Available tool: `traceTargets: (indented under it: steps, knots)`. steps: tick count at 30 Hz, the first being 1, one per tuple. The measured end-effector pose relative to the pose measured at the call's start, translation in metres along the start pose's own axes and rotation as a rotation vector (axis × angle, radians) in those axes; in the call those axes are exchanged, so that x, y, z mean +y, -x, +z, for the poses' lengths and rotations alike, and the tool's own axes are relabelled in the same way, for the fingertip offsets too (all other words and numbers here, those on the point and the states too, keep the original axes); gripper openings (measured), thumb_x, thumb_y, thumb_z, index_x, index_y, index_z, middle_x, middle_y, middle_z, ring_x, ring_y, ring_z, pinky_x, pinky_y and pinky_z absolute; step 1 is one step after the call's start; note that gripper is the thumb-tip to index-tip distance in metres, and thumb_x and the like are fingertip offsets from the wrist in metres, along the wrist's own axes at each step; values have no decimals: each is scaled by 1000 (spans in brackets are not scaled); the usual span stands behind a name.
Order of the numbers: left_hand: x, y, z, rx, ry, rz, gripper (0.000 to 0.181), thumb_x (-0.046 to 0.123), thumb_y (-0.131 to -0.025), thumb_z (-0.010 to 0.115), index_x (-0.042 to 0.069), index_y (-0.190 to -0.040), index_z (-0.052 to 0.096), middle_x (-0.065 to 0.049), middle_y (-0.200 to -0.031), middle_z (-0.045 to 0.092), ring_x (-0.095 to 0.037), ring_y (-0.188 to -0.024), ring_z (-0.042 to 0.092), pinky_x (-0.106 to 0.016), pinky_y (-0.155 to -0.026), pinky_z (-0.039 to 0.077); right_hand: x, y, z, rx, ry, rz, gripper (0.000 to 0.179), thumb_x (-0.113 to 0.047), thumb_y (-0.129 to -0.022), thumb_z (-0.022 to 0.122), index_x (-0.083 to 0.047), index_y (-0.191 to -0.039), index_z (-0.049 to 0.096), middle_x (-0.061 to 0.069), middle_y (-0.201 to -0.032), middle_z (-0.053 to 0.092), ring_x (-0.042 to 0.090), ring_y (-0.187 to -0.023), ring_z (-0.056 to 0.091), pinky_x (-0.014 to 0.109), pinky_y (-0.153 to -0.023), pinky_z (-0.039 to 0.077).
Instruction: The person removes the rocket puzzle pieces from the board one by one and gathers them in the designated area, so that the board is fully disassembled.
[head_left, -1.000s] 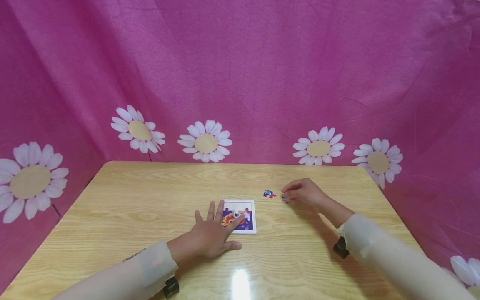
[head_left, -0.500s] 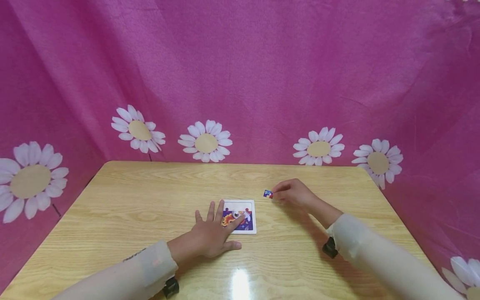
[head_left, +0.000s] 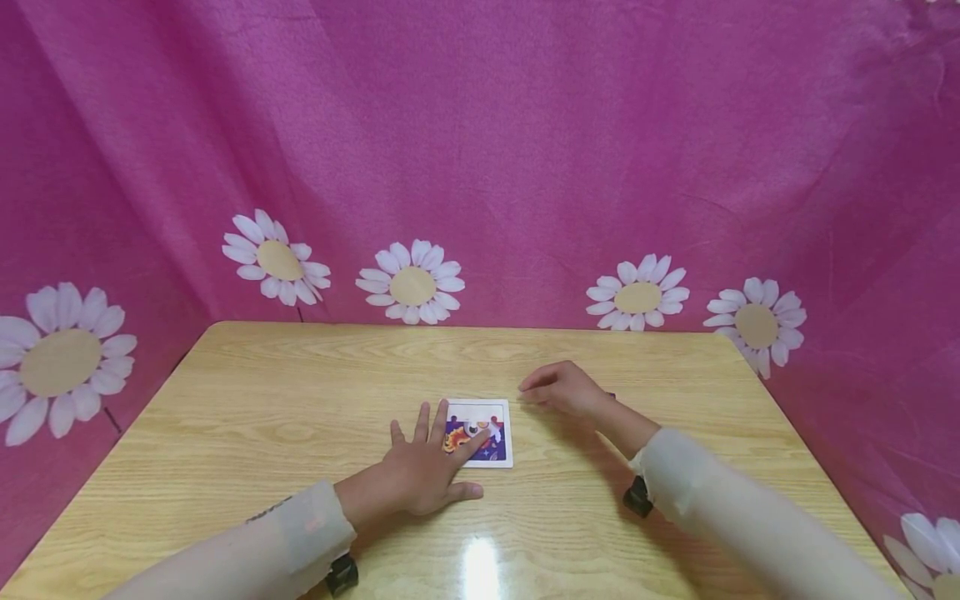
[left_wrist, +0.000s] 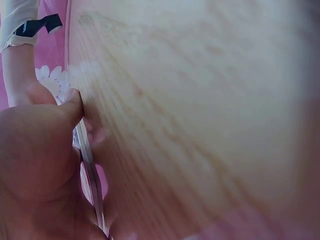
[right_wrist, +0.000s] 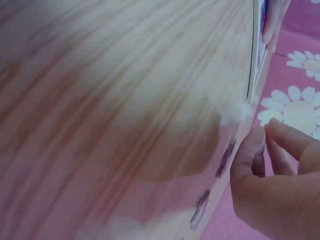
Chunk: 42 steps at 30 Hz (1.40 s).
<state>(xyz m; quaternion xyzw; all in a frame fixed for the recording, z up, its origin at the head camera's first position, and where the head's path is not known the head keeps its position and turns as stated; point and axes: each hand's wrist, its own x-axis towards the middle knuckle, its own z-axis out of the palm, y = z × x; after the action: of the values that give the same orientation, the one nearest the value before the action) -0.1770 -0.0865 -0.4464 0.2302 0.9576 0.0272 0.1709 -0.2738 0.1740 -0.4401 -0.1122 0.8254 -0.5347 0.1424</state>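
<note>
My left hand [head_left: 423,475] lies flat with spread fingers, the index finger across a small white-framed jigsaw puzzle [head_left: 501,454]. Its lower part is filled with a purple and orange space picture; a white strip shows along the top. The left wrist view catches the puzzle's edge [left_wrist: 90,165] beside the palm. To the right of the puzzle, my right hand [head_left: 566,390] hovers low, thumb and index fingertips close together, nothing visible between them. In the right wrist view, loose puzzle pieces [right_wrist: 226,158] lie on the table below that hand, which mostly hides them from the head view.
The wooden table [head_left: 300,375] reaches back to a pink curtain [head_left: 495,167] printed with white daisies. A dark edge, probably another puzzle piece [head_left: 611,395], shows just behind the right wrist. Dark cameras [head_left: 637,497] are strapped under both wrists.
My right hand has moved left in steps over the loose pieces toward the puzzle, covering the pieces seen before. The left hand and the puzzle have stayed still.
</note>
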Motion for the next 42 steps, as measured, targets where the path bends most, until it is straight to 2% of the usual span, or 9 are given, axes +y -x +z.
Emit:
traceTargets:
  steps: [10, 15, 18, 28, 36, 42]
  knots:
    - [-1, 1, 0, 14, -8, 11, 79, 80, -94, 39, 51, -163, 14, -25, -171, 1, -56, -153, 1, -85, -107, 16, -11, -7, 22, -29, 5, -17, 22, 2, -90, 74, 13, -110, 73, 19, -104, 76, 10, -81, 69, 35, -83, 61]
    - [-3, -2, 2, 14, -12, 18, 78, 80, -95, 38, 51, -163, 13, -25, -171, 0, -56, -153, 1, -85, -107, 16, -16, -9, 31, -47, -14, -21, 22, 2, -91, 74, 14, -110, 72, 21, -103, 75, 16, -84, 72, 36, -84, 61]
    - [-3, -3, 3, 12, -12, 20, 78, 80, -95, 38, 51, -163, 13, -25, -171, 0, -56, -153, 0, -85, -107, 15, -19, -10, 35, -53, 14, -24, 22, 1, -92, 73, 12, -110, 73, 21, -102, 75, 18, -86, 73, 35, -83, 61]
    - [-1, -1, 0, 16, -7, 12, 78, 79, -95, 38, 50, -163, 14, -26, -171, 1, -56, -153, 1, -85, -107, 16, -20, -13, 44, -25, 94, -14, 16, -3, -92, 75, 4, -107, 77, 13, -99, 76, 14, -85, 70, 28, -80, 59]
    - [0, 3, -3, 22, -26, -3, 78, 80, -94, 38, 50, -162, 16, -25, -171, 3, -56, -153, 3, -81, -111, 18, -19, -13, 47, -16, 109, -15, 14, -4, -92, 75, 2, -104, 78, 9, -96, 77, 11, -85, 68, 27, -80, 57]
    - [0, 3, 1, 67, -52, 14, 78, 80, -94, 39, 48, -163, 20, -26, -170, 8, -54, -154, 7, -80, -111, 21, -16, -14, 48, -22, 132, -21, 14, -5, -92, 75, 2, -104, 78, 10, -96, 77, 11, -85, 67, 24, -78, 55]
